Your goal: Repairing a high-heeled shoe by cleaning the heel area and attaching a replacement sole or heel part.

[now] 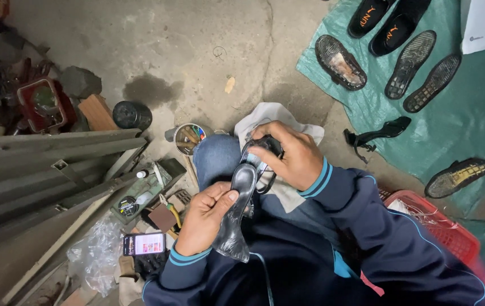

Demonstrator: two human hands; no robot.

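Both hands work over the person's lap. The left hand (205, 218) grips a black insole (242, 184) with the thumb pressed on its top, and a crumpled clear plastic piece (231, 241) hangs under it. The right hand (288, 156) is closed around a black strappy shoe (262, 156), of which only some straps and an edge are seen. A round tin (188, 139) on the floor holds small tools that are hard to tell apart. A red basket (452, 232) at the right is partly cut by the sleeve, and its content is not clear. On the green sheet (452, 124) I count four soles turned upside down, two black slip-on shoes at the top, cut off by the picture edge, and one black high-heel shoe (376, 135). One phone (143, 243) with a lit screen lies at the left, beside a flat tray (140, 192) with small items.
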